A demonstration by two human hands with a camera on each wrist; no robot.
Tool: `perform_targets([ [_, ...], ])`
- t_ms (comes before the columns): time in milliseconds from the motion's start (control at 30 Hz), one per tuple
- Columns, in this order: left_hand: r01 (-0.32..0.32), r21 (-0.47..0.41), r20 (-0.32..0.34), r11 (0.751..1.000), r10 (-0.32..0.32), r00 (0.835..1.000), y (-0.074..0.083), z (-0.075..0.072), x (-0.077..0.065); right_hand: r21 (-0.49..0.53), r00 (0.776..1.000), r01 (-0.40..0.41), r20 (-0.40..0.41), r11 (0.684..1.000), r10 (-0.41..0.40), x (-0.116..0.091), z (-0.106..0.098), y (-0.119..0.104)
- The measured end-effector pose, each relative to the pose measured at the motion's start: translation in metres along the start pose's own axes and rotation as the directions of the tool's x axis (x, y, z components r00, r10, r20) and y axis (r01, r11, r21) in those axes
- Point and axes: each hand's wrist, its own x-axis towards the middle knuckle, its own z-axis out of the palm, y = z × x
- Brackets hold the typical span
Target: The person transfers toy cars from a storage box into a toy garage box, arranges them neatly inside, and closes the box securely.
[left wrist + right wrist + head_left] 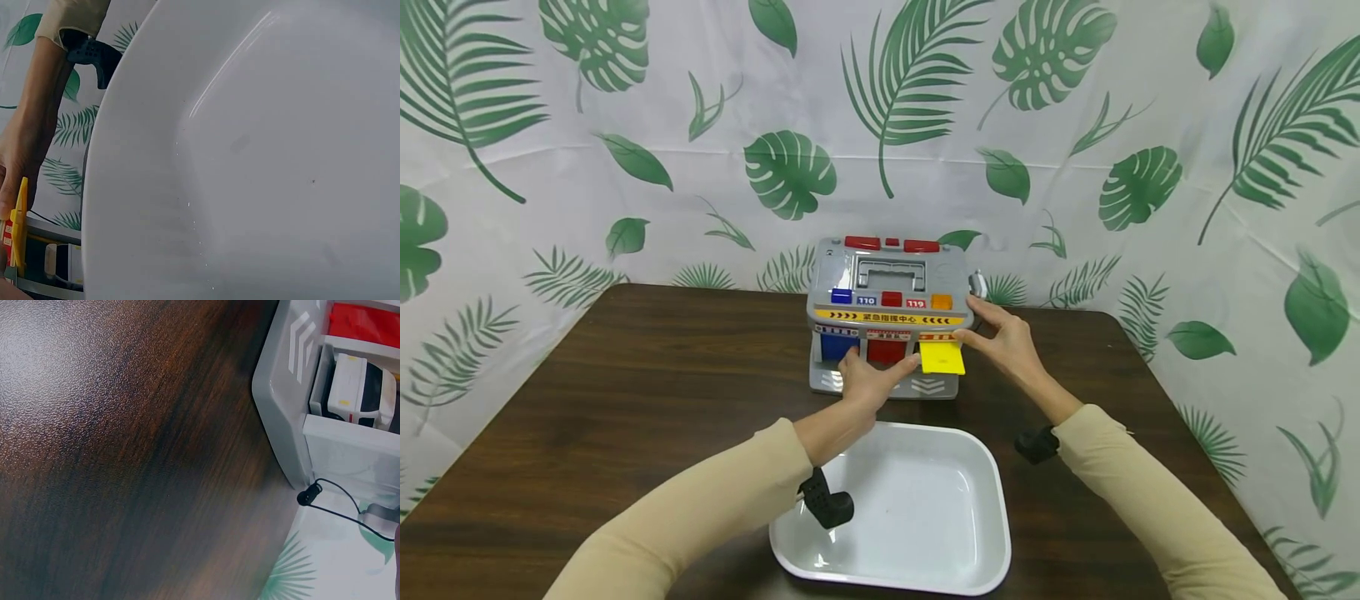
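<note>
A grey toy emergency station (891,287) stands on the table. Its blue door (837,345) and red door (880,351) are down, while the yellow door (942,357) is swung up and out. In the right wrist view, a white toy car (354,387) sits inside the open bay. My left hand (865,385) is spread at the station's front, fingers by the blue and red doors, thumb tip at the yellow door's edge. My right hand (1009,343) holds the station's upper right corner, thumb at the front just above the yellow door, fingers at the side.
A white tray (895,427) lies in front of the station, under my left forearm. A black cord (340,515) with a small black piece hangs at the station's right side. Behind the dark wooden table (685,358) hangs a leaf-patterned cloth (700,200).
</note>
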Motion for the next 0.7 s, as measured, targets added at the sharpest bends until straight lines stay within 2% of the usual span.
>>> perform_targets([
  [367,0.004,0.053,-0.034,0.999,-0.003,0.999,-0.007,0.011,0.008,0.017,1.000,0.022,0.008,1.000,-0.022,-0.002,0.001,0.001],
  [700,0.029,0.129,-0.120,0.991,-0.014,0.993,-0.011,0.020,0.013,0.003,1.000,0.024,-0.004,1.000,-0.024,-0.004,0.001,0.002],
])
